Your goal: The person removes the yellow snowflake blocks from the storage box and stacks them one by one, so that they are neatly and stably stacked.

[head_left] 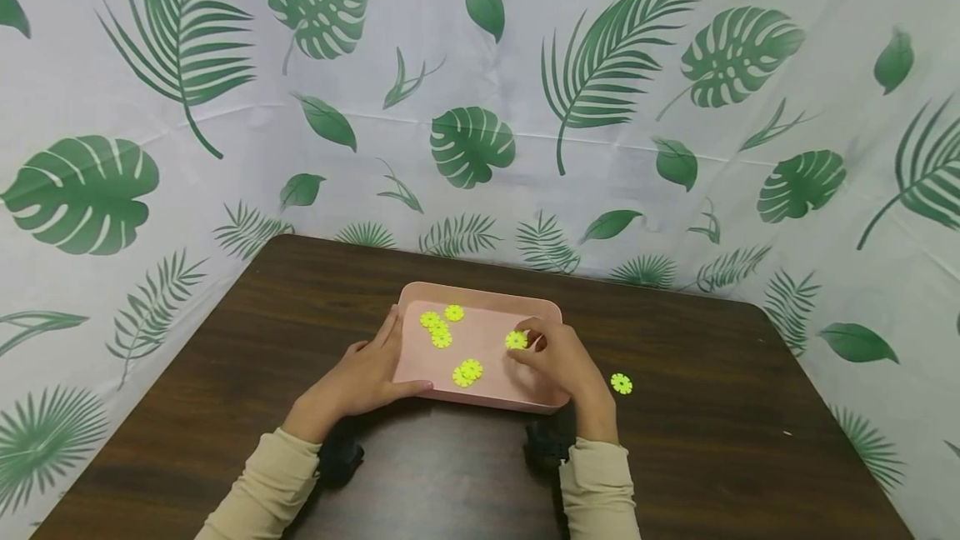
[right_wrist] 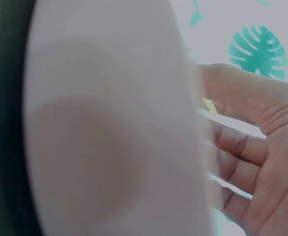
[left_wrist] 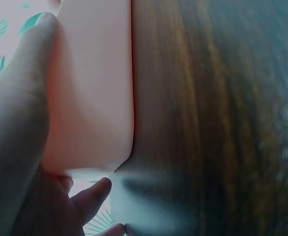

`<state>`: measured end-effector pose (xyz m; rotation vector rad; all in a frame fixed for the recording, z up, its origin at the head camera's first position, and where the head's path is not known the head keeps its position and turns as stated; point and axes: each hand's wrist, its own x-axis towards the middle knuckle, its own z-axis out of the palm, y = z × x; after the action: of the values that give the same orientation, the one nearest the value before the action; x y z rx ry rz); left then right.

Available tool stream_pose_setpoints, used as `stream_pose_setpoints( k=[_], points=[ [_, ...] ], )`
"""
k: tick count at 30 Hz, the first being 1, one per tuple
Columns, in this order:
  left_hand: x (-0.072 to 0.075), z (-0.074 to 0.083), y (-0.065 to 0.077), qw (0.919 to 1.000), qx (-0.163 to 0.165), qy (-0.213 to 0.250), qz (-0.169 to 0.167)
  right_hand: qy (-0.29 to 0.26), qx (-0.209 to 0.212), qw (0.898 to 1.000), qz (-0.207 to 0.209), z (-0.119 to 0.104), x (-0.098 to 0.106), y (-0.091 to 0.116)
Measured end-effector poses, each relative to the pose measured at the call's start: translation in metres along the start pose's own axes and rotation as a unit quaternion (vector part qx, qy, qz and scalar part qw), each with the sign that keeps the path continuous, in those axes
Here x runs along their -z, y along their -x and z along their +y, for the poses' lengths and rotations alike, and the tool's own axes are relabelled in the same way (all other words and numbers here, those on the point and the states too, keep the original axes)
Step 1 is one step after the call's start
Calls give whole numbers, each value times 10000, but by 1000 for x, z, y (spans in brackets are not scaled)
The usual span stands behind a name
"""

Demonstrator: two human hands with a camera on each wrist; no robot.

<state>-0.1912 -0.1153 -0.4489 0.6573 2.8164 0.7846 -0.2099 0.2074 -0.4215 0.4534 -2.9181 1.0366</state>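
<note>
A shallow pink tray [head_left: 491,336] sits on the table with several bright yellow notched plastic discs [head_left: 442,340] lying in it, some overlapping. My left hand [head_left: 367,377] rests against the tray's left end, fingers straight along the side and thumb along the front rim. In the left wrist view, that thumb [left_wrist: 33,64] lies along the rim, with fingertips by the tray's corner. Over the right part of the tray, my right hand [head_left: 558,357] pinches one yellow notched disc [head_left: 516,341] between thumb and fingers. The tray wall hides its fingertips in the right wrist view.
Another yellow notched disc [head_left: 621,383] lies on the dark wooden table [head_left: 697,423], to the right of the tray. A white leaf-patterned cloth [head_left: 630,132] hangs behind the table's far edge. Black wrist devices [head_left: 339,458] sit beneath both wrists.
</note>
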Motion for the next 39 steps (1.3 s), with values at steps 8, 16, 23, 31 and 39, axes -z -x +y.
stream_pose_setpoints(
  k=[8, 16, 23, 31, 39],
  points=[
    [0, -1, -1, 10000, -51, -23, -2, 18, -113, 9986, 512, 15, 33, 20],
    [-2, -3, -3, 10000, -27, 19, -94, 45, -753, 9931, 902, 39, 60, 43],
    [0, -4, -2, 10000, -31, 16, -41, 253, -1041, 9904, 873, 58, 75, 62],
    [1, -5, -2, 10000, -50, 29, -12, 286, -1487, 9853, 785, 87, 80, 80],
    [2, -2, -3, 9999, -138, 82, 43, 140, -1807, 9823, 475, 109, 74, 87]
  ],
)
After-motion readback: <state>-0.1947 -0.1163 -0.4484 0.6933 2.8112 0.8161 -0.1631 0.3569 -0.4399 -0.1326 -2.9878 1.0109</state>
